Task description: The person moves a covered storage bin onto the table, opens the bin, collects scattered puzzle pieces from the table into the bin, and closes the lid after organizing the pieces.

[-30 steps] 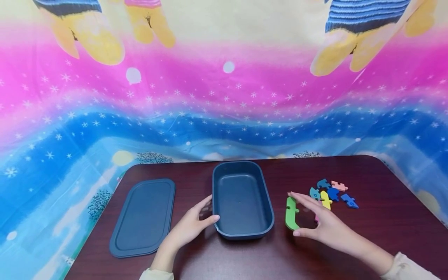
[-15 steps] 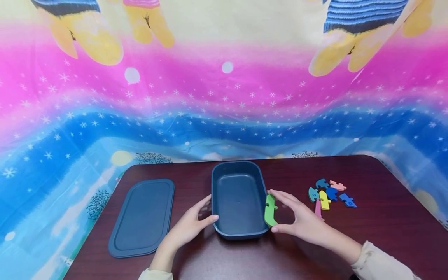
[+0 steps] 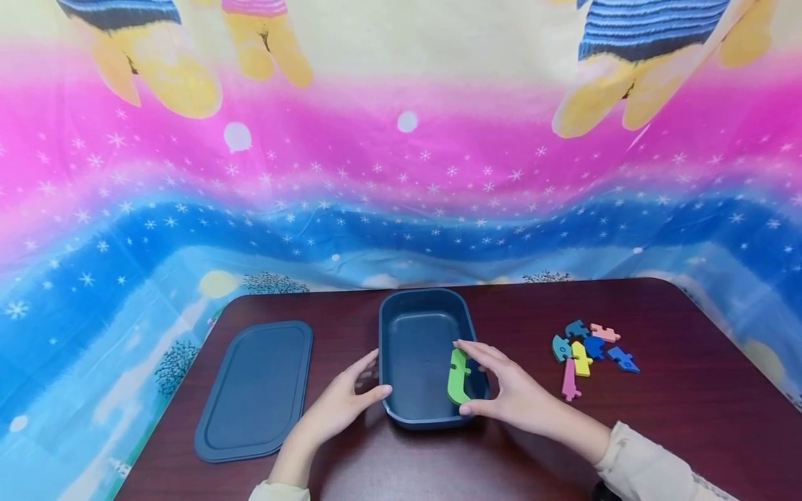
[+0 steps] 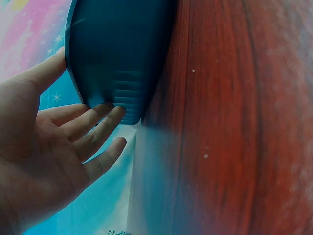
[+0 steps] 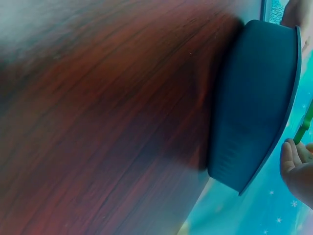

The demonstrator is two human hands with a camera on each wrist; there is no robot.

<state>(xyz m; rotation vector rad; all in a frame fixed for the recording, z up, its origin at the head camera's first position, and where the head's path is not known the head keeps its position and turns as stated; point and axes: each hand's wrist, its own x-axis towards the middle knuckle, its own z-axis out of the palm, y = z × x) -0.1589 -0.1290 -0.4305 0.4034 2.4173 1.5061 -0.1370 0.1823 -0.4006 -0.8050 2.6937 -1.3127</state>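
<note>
A dark blue-grey plastic box (image 3: 420,369) stands uncovered on the table. My left hand (image 3: 338,407) grips its left side, thumb over the rim and fingers against the outer wall, as the left wrist view shows on the box wall (image 4: 117,54). Over the right part of the box, my right hand (image 3: 516,396) holds a green puzzle piece (image 3: 459,381) on edge between thumb and fingertips. In the right wrist view this green piece (image 5: 305,125) shows above the rim, partly cut off by the frame edge.
To the left lies the matching flat lid (image 3: 257,390). Several coloured puzzle pieces lie on the right, among them a yellow piece (image 3: 580,358) and a pink piece (image 3: 569,379). A printed cloth (image 3: 376,174) hangs behind the dark red table (image 3: 388,466).
My right hand has carried the green puzzle piece leftward, from the table beside the box to above its inside. The pink piece has come into full view. The left hand and box have stayed put.
</note>
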